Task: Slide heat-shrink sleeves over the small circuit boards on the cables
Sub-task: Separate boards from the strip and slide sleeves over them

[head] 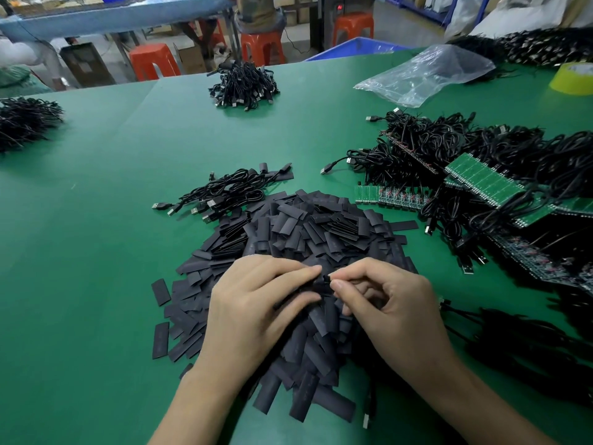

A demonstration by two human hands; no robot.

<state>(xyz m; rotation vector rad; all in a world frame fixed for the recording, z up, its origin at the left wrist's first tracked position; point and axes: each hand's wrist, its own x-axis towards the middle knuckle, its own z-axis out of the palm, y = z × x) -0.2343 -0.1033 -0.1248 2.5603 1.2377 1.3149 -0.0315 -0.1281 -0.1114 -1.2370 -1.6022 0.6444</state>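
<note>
both hands met at lower centre of frame, above the near edge of the heat-shrink sleeve pile [305, 226]. left hand [256, 303] pinched one black sleeve [322, 284] between thumb and forefinger. right hand [388, 306], fingers curled, pinched at the sleeve's right mouth what was probably the cable end; the board itself was hidden. sleeve's long axis appeared to run left-right, so the hands faced each other along it, both equally near. judgement: the next move would be a push along that axis. a usb plug [365, 420] lay at bottom centre, possibly this cable's other end.
</note>
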